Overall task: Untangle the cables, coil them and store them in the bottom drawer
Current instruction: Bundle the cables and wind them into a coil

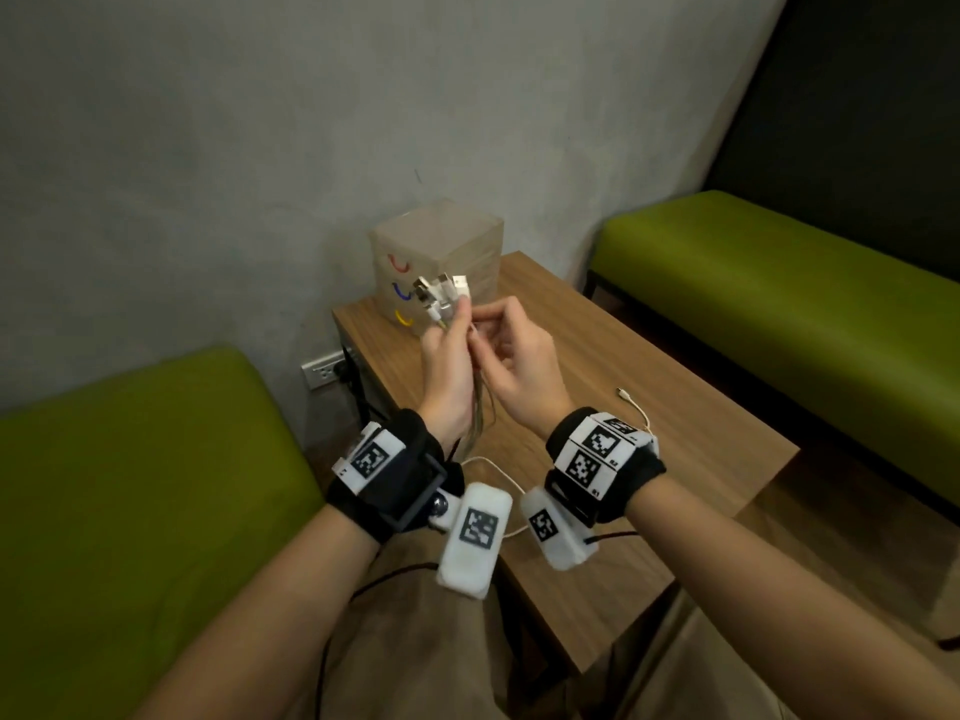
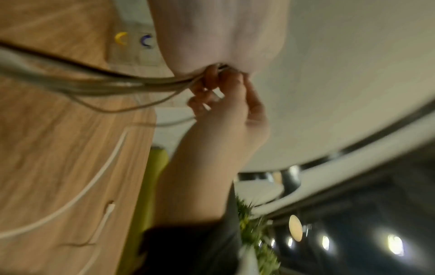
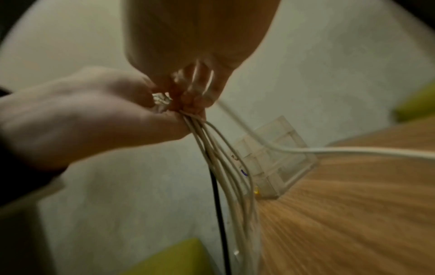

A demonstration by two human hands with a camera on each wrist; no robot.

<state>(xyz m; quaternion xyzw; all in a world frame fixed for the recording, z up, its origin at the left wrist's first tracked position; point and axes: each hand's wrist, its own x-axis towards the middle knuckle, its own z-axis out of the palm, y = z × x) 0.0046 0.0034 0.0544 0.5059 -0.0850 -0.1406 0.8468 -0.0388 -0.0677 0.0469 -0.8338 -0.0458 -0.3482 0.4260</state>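
Cables (image 1: 480, 407) run up through my left hand (image 1: 451, 371), whose grip is curled tight round the bundle at frame centre; their white plugs (image 1: 441, 296) fan out just above my fingers. My right hand (image 1: 511, 356) sits touching it on the right, its grip pinching one white strand. Below the grip the bundle hangs to the counter (image 1: 675, 407), where a loose cable end (image 1: 631, 400) lies right of centre. Behind the plugs stands the translucent drawer box (image 1: 457, 241).
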